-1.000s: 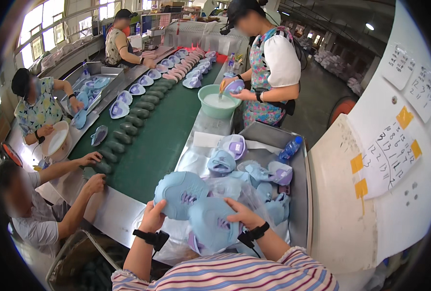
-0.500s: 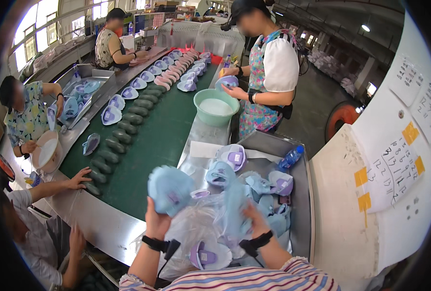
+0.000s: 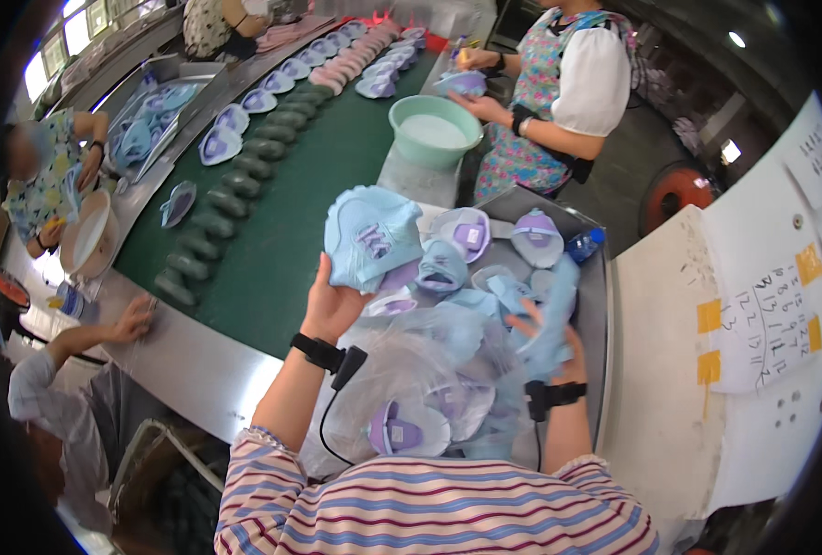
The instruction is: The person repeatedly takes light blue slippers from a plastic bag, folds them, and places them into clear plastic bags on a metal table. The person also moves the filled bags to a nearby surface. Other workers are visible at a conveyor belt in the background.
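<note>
My left hand [image 3: 335,305] is closed on the lower edge of a light blue shoe upper [image 3: 371,233] with purple detail, held up over the near end of the green belt and the metal tray. On the right, my right hand [image 3: 564,356] grips another light blue upper [image 3: 552,310], smeared by motion, above the tray's right part. Beneath and between my hands lie a clear plastic bag [image 3: 346,412] and several blue and purple uppers. One white-and-purple upper [image 3: 406,427] lies close to my body, another upper [image 3: 537,238] at the tray's far side.
Dark green shoe lasts [image 3: 215,222] line the conveyor belt [image 3: 282,250], with uppers along both sides. A green basin [image 3: 434,134] stands beyond the tray [image 3: 601,370], near a co-worker in a floral apron. A blue-capped bottle [image 3: 585,243] lies at the tray's right. Other co-workers are at the left.
My right hand has moved right with its upper. The left hand's upper has turned, showing its purple detail. A co-worker's hand at the left has drawn back from the lasts. The view has shifted.
</note>
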A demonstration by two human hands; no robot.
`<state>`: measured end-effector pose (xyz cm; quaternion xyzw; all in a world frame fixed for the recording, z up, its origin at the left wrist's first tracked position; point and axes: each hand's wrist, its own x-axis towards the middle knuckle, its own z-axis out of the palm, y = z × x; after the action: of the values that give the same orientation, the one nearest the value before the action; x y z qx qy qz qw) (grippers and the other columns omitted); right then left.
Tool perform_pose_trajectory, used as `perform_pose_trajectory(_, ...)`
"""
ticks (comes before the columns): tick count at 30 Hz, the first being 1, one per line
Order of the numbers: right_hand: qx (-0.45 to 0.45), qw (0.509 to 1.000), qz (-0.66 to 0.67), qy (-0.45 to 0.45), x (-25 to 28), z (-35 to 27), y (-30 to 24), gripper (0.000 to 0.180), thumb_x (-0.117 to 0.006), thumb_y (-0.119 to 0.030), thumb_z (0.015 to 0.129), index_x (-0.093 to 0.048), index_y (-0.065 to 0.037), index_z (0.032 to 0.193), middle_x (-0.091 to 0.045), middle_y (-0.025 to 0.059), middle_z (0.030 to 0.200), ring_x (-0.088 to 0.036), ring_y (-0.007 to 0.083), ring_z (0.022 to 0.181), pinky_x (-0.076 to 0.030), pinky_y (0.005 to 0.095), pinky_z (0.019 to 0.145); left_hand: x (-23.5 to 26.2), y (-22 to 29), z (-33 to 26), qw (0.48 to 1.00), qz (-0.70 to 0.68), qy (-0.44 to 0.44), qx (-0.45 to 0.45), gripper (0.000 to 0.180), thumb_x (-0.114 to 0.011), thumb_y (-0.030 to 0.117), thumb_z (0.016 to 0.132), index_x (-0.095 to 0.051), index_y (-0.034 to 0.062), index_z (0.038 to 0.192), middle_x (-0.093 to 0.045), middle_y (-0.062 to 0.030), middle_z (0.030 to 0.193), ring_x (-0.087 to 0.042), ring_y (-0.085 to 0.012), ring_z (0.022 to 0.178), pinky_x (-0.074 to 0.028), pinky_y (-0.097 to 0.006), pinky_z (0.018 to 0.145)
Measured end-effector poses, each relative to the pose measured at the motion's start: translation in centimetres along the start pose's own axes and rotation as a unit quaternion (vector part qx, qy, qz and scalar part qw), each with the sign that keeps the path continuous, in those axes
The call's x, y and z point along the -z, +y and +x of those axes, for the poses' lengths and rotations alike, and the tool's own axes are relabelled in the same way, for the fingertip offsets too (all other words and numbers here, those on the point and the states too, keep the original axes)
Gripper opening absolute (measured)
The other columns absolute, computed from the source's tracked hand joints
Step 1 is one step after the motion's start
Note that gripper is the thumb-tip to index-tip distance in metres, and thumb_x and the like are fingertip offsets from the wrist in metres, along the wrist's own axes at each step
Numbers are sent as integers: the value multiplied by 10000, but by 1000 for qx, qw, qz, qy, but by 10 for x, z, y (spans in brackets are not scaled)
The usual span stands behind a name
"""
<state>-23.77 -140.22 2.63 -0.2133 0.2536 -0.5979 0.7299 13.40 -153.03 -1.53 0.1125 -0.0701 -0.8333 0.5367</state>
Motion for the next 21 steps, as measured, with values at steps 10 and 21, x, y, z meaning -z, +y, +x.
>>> perform_pose_trajectory(10, 9, 992, -60, 114, 11, 30, 78, 649, -705, -73, 756, -416, -48, 1337, -563, 92, 1218, -575, 238, 1081, -485, 373, 920, 5, -102, 6, 868, 473, -59, 141, 383, -465, 280, 974, -500, 57, 1283, -558, -62, 1228, -530, -179, 1135, -416, -320, 932)
perform_pose_trajectory(21, 310, 897, 40, 314, 68, 9, -15, 343, -488, -144, 917, -482, -20, 1236, -560, 125, 1215, -596, 295, 1032, -546, 416, 797, -16, -128, 5, 845, 478, -161, 176, 383, -537, 235, 949, -455, 54, 1275, -549, -98, 1223, -515, -197, 1157, -407, -336, 958)
